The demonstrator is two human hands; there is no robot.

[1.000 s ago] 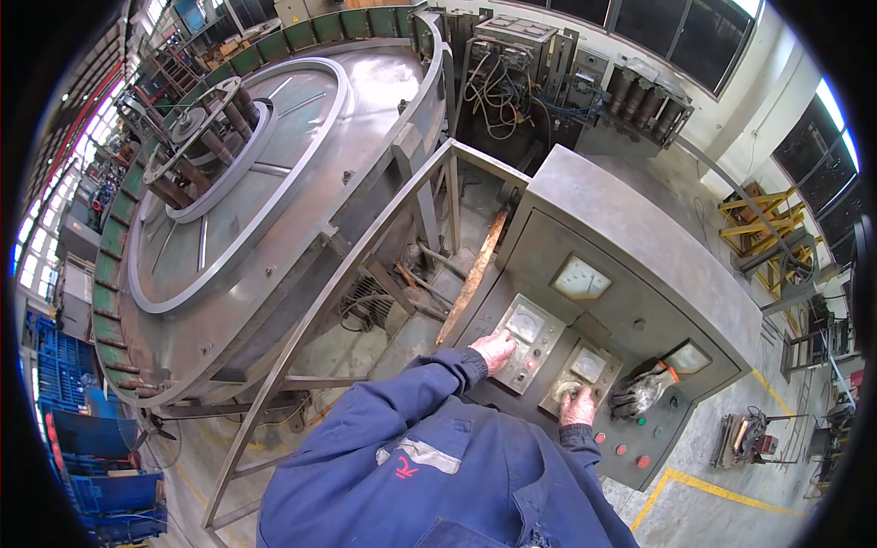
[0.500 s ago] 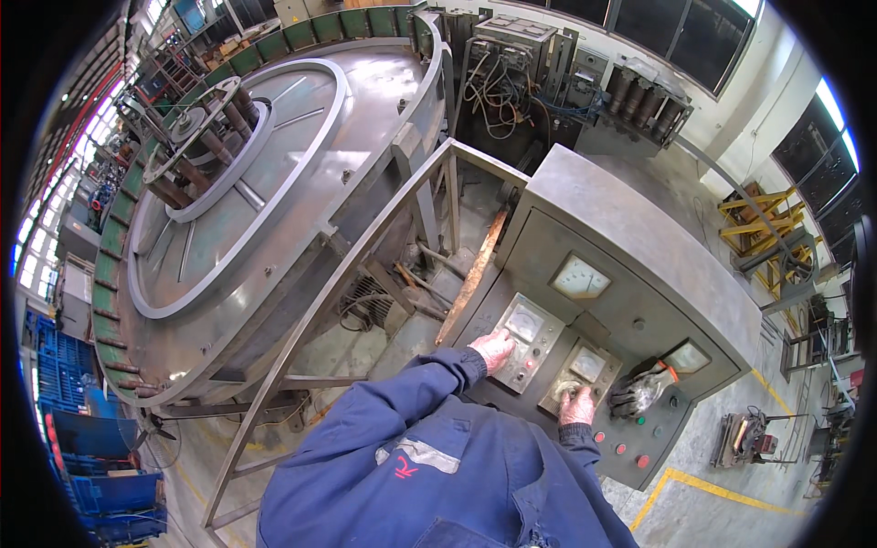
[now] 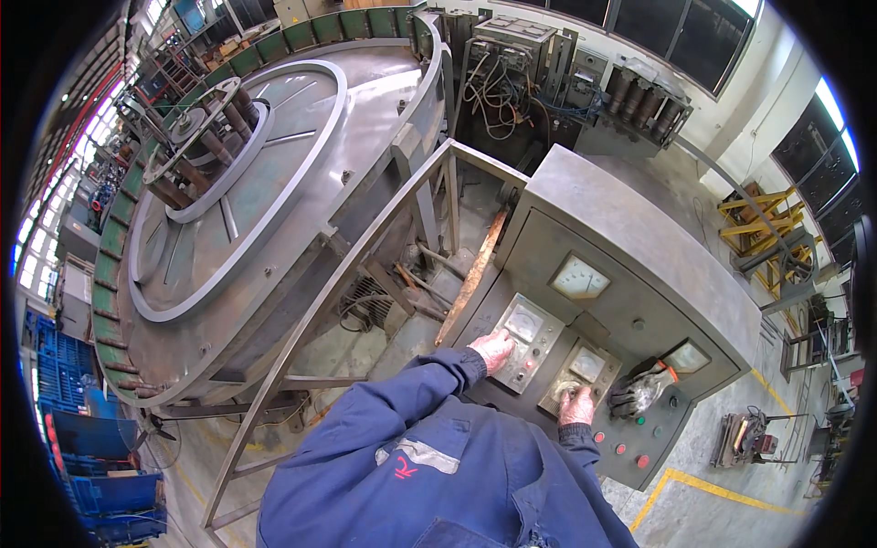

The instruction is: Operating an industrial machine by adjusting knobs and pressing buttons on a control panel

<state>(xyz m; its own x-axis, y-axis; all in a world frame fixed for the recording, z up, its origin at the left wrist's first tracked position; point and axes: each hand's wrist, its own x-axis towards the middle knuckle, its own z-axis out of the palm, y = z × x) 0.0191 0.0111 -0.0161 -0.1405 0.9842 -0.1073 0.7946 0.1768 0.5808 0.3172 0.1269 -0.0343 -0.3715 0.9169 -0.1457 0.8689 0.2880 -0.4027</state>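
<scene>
My left hand (image 3: 494,351) is closed at the lower left corner of a pale control module (image 3: 525,331) with a round dial. Its fingers pinch what looks like a control knob, mostly hidden under them. To the right, my right hand (image 3: 576,405) closes its fingers round a control knob on a second module (image 3: 589,364), which also has a dial. Both modules sit on the sloping face of a grey control cabinet (image 3: 614,317). Beside my right hand, a dirty grey work glove (image 3: 637,395) with an orange cuff lies on the panel.
A large round turntable (image 3: 265,196) with a metal ring (image 3: 340,110) on it stands at the left, behind a steel frame rail (image 3: 352,254). Red buttons (image 3: 643,460) line the panel's lower part. Yellow steel stands (image 3: 763,219) are at the far right.
The slots in the turntable's surface have shifted, so the table has turned under the ring's view. My hands stay at the two modules with no clear movement.
</scene>
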